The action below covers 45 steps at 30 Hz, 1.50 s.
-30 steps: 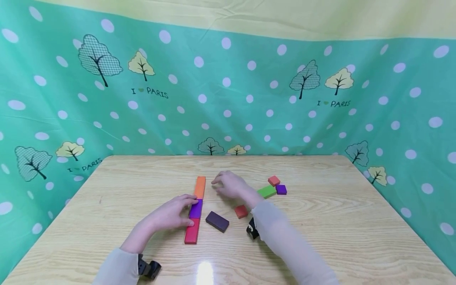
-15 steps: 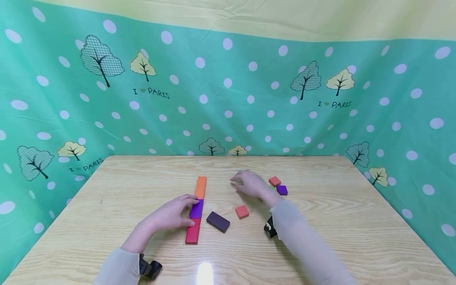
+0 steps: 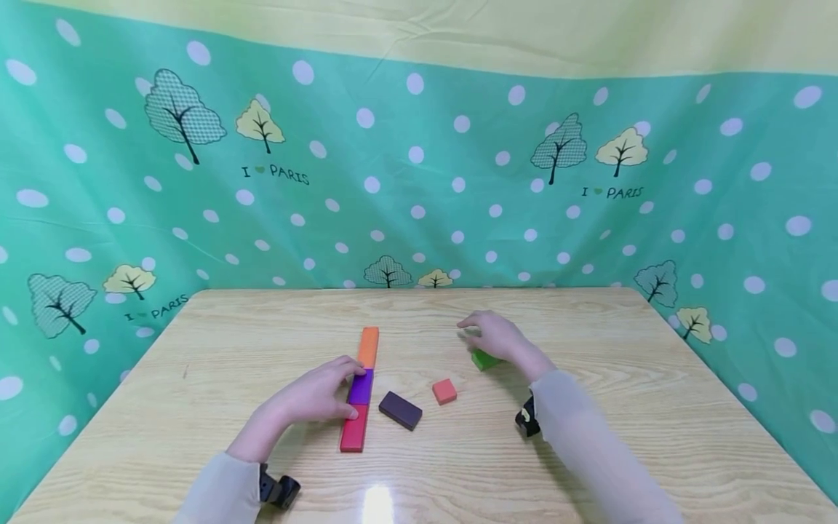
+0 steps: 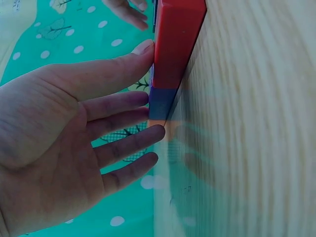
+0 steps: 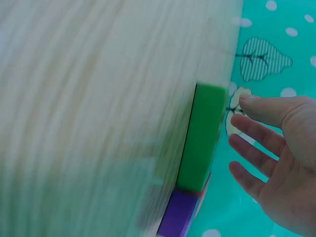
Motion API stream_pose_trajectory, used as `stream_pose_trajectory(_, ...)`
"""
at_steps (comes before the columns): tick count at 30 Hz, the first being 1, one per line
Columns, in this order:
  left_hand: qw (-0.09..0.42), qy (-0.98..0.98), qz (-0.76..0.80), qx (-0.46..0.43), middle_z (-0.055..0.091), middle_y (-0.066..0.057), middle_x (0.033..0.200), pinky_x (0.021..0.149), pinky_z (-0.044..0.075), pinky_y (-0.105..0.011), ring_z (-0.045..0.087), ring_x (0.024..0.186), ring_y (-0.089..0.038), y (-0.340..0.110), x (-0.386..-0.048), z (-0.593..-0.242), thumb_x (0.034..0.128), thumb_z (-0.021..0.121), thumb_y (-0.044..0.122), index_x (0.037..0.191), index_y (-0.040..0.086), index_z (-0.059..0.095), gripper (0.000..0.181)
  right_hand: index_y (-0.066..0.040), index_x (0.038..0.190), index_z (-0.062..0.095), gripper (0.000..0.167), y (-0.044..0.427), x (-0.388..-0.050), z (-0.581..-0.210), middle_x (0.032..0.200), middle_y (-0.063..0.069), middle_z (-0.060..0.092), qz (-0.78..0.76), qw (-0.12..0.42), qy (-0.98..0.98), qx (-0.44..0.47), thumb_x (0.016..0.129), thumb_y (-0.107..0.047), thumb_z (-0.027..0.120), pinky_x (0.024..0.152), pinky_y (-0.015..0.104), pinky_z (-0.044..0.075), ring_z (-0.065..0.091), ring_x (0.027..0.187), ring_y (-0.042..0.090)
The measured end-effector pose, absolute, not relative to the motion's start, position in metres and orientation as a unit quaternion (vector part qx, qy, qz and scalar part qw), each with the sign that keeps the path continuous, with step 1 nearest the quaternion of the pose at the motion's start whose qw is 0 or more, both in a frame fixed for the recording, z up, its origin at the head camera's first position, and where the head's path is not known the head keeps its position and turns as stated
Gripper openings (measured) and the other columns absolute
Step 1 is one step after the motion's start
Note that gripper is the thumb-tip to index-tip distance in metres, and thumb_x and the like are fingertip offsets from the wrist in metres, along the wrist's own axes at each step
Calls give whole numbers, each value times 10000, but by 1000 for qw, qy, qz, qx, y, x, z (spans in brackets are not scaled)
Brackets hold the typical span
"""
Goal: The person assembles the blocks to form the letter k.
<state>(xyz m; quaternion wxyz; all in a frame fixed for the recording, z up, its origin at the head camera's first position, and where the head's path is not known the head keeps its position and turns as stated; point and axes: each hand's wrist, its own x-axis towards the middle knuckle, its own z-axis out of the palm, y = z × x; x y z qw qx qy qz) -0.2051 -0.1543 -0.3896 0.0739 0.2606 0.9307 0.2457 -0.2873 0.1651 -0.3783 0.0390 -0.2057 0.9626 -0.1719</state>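
Observation:
An orange block (image 3: pixel 369 347), a purple block (image 3: pixel 361 386) and a red block (image 3: pixel 353 431) lie end to end in a straight row on the table. My left hand (image 3: pixel 313 394) rests against the row's left side, its thumb at the red block and fingertips by the purple one; the fingers are extended. Over a green block (image 3: pixel 484 359) hovers my right hand (image 3: pixel 495 338), fingers loosely spread and holding nothing. In the right wrist view the green block (image 5: pixel 202 138) touches a small purple block (image 5: pixel 178 212); from the head that purple block is hidden behind the hand.
A dark, nearly black block (image 3: pixel 401 410) lies just right of the row. Beside it is a small square red-orange block (image 3: pixel 444 391). The wooden table (image 3: pixel 229 349) meets a green dotted cloth (image 3: pixel 419 182) at the back and sides.
My right hand has moved rightward from near the orange block to above the green block, covering the small blocks behind it. My left hand stays at the row.

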Motion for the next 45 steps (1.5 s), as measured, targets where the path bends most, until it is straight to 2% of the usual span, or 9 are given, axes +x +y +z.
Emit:
stream_pose_trajectory(7, 76, 930, 240, 267, 495, -111, 1260, 961, 424, -430, 515, 1112, -268, -155, -206, -387, 700, 765, 175, 1260, -19, 492, 652, -76, 1196, 594, 329, 184, -290, -377, 1245, 126, 556, -164, 29, 966, -197, 872, -131, 589, 1003, 481, 370, 465, 1191, 327)
stream_pose_trajectory(14, 77, 930, 243, 264, 490, -97, 1263, 953, 430, -424, 517, 1105, -255, -158, -208, -385, 700, 766, 179, 1258, -17, 502, 648, -63, 1166, 612, 303, 192, -292, -379, 1175, 124, 588, -156, 10, 968, -196, 865, -83, 588, 911, 441, 457, 544, 1085, 297)
stream_pose_trajectory(27, 82, 929, 256, 253, 480, -80, 1272, 973, 414, -433, 496, 1137, -253, -163, -205, -388, 704, 764, 196, 1273, -2, 496, 659, -59, 1184, 600, 340, 197, -296, -381, 1189, 128, 577, -145, 9, 971, -188, 851, -129, 616, 922, 448, 446, 526, 1107, 302)
stream_pose_trajectory(36, 81, 930, 252, 253, 479, -82, 1274, 965, 421, -430, 500, 1134, -259, -158, -206, -387, 701, 770, 203, 1266, -4, 501, 659, -22, 1160, 604, 326, 212, -293, -380, 1115, 160, 589, -129, -3, 975, -180, 855, -135, 597, 864, 447, 470, 568, 990, 303)
stream_pose_trajectory(39, 86, 930, 257, 250, 477, -78, 1278, 970, 417, -430, 498, 1139, -260, -156, -206, -386, 702, 769, 199, 1268, -2, 500, 658, -10, 1153, 604, 324, 215, -292, -380, 1102, 165, 591, -131, 3, 977, -168, 842, -102, 597, 884, 451, 462, 566, 1001, 316)
stream_pose_trajectory(45, 92, 929, 263, 243, 471, -85, 1286, 988, 397, -445, 477, 1174, -285, -154, -204, -388, 708, 766, 197, 1273, 5, 498, 654, 15, 1141, 596, 336, 219, -290, -381, 1047, 165, 594, -146, 21, 979, -143, 807, -25, 586, 841, 447, 488, 583, 959, 324)
